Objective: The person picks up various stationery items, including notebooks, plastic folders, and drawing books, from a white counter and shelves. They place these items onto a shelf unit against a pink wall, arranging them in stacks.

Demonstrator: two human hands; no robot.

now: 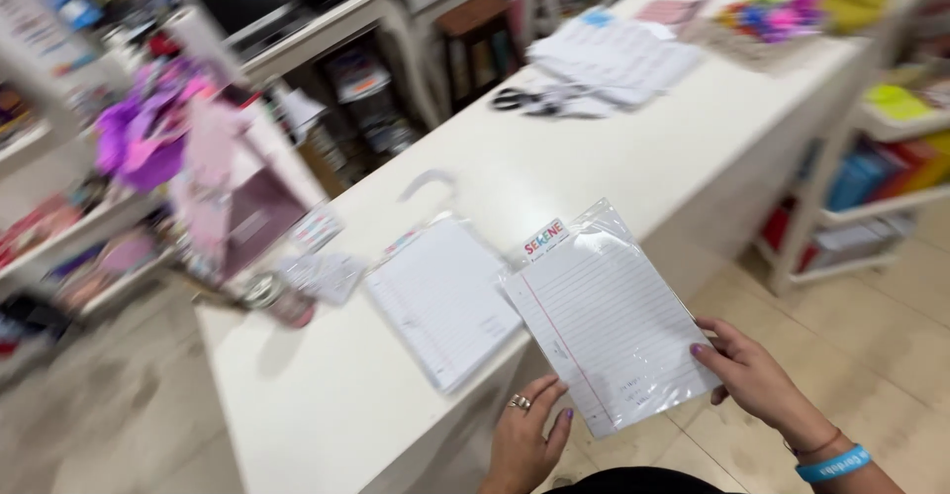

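My right hand [754, 375] grips the lower right corner of a clear plastic pack of lined white paper [606, 326], held flat over the front edge of a long white counter [614, 172]. My left hand [526, 440], a ring on one finger, supports the pack's lower left edge from below. A second, similar pack of lined paper [442, 301] lies flat on the counter just left of the held one.
Black scissors [529, 100] and a stack of paper packs [616, 58] lie farther along the counter. Colourful items [772, 14] sit at its far end. Small cards [322, 274], a jar [269, 294] and purple decorations [148, 133] crowd the left. Shelves [881, 177] stand right.
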